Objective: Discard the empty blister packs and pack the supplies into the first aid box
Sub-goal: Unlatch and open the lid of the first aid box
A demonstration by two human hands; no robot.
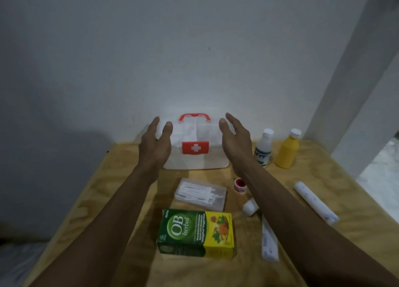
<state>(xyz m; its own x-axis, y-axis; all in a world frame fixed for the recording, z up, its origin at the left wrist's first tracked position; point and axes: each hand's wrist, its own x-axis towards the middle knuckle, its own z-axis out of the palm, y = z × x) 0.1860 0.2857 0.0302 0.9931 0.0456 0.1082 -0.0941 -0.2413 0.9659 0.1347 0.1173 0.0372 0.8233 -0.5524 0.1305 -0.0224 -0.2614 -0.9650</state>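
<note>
The white first aid box (195, 161), with a red handle and a red clasp bearing a white cross, stands closed at the back of the wooden table (121, 178). My left hand (156, 145) and my right hand (234, 141) are held flat on either side of it, fingers apart, holding nothing. In front lie a clear case of cotton swabs (200, 194), a green and yellow OB herbal carton (195, 232), a small red-capped jar (239, 184), a small white roll (250, 206) and a flat white packet (268, 241). No blister packs show.
A white bottle (264, 147) and a yellow bottle (288, 149) stand to the right of the box. A long white tube (315, 201) lies near the table's right edge. A plain wall rises behind the table, with a white pillar at the right.
</note>
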